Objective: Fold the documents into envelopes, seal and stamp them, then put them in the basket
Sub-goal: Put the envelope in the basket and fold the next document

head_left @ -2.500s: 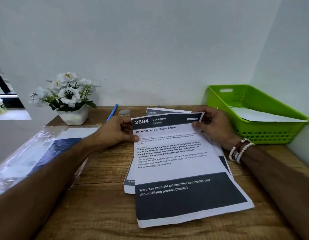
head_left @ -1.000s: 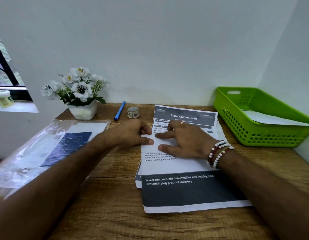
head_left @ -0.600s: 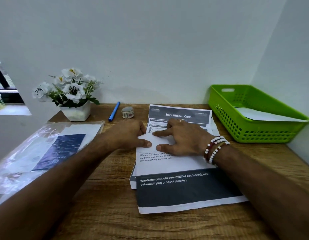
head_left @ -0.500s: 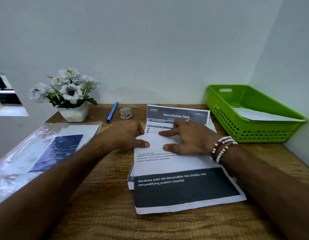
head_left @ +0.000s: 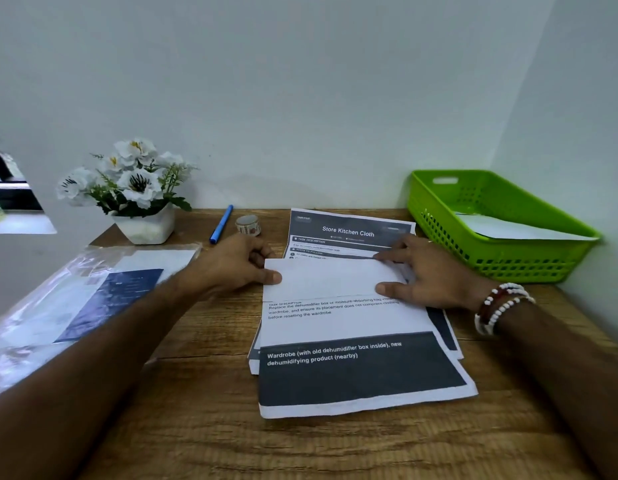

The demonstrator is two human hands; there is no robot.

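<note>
The top document (head_left: 335, 322) lies on a stack of printed sheets (head_left: 349, 232) at the middle of the wooden desk. Its upper third is folded down into a white flap (head_left: 328, 277). My left hand (head_left: 231, 268) holds the flap's left end, thumb on top and fingers curled at the fold. My right hand (head_left: 429, 275) presses the flap's right end, with the index finger stretched along the crease and the thumb flat on the paper. The green basket (head_left: 501, 268) stands at the back right with a white envelope (head_left: 515, 230) inside.
A clear plastic packet (head_left: 75, 299) with white and dark blue paper lies at the left. Along the back wall stand a white flower pot (head_left: 145, 226), a blue pen (head_left: 221, 223) and a small patterned roll (head_left: 248, 225). Walls close the back and right.
The lifted top edge of the document came down into a fold. My right hand then slid along the crease from the middle to the right end, while my left hand stayed at the left end.
</note>
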